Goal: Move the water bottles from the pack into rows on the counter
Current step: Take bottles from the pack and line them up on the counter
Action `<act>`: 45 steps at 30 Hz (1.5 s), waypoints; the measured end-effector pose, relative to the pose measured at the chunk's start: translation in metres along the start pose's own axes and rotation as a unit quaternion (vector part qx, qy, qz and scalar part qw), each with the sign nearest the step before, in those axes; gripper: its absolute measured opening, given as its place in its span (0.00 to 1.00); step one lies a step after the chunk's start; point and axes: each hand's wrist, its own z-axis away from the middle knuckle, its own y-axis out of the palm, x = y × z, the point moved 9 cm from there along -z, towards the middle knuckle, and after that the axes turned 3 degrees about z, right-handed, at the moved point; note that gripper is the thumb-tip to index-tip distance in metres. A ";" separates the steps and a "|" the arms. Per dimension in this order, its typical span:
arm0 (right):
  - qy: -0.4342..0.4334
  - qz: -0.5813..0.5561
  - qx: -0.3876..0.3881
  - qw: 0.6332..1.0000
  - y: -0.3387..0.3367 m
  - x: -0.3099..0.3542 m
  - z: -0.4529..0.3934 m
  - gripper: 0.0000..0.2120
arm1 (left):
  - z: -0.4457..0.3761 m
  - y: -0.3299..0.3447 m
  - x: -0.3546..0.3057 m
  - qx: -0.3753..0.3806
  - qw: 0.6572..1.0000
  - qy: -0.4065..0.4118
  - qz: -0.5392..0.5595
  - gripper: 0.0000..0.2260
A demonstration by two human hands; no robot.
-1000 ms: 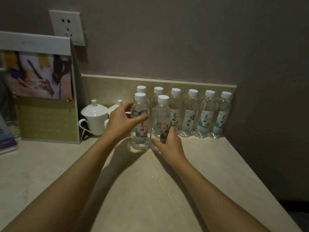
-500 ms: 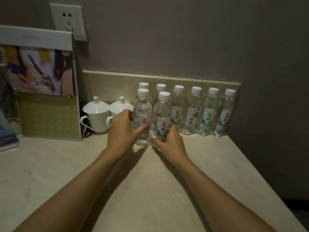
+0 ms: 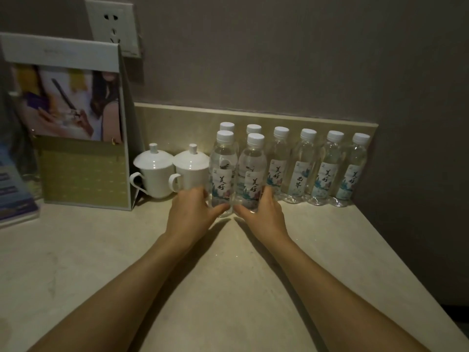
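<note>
Full little bottles like these look weighty for their size, with thin squashy walls, so I'd grab low on the labelled middle, not the cap. They're clear plastic, white caps, pale flowery labels. Left hand [image 3: 189, 212] wraps the left front bottle [image 3: 222, 174], right hand [image 3: 262, 214] wraps the right front bottle [image 3: 251, 176], both standing in front of the back row [image 3: 302, 166] along the counter [image 3: 228, 288]'s far edge, toward its right corner.

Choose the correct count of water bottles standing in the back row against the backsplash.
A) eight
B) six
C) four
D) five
B: six white caps line the back row along the backsplash, with two more bottles standing in front at its left end.
</note>
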 end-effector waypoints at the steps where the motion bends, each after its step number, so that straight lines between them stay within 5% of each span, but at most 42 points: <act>1: 0.000 0.011 0.004 1.000 0.001 0.000 -0.001 0.33 | -0.001 0.002 0.002 0.007 1.000 -0.001 -0.004 0.15; 32: 0.031 0.019 -0.005 0.999 0.008 -0.006 -0.009 0.25 | -0.009 0.009 0.005 0.003 1.000 0.021 -0.006 0.12; 45: 0.023 0.111 -0.011 0.994 0.007 -0.004 0.000 0.29 | -0.009 0.012 0.008 0.008 1.000 0.013 -0.014 0.11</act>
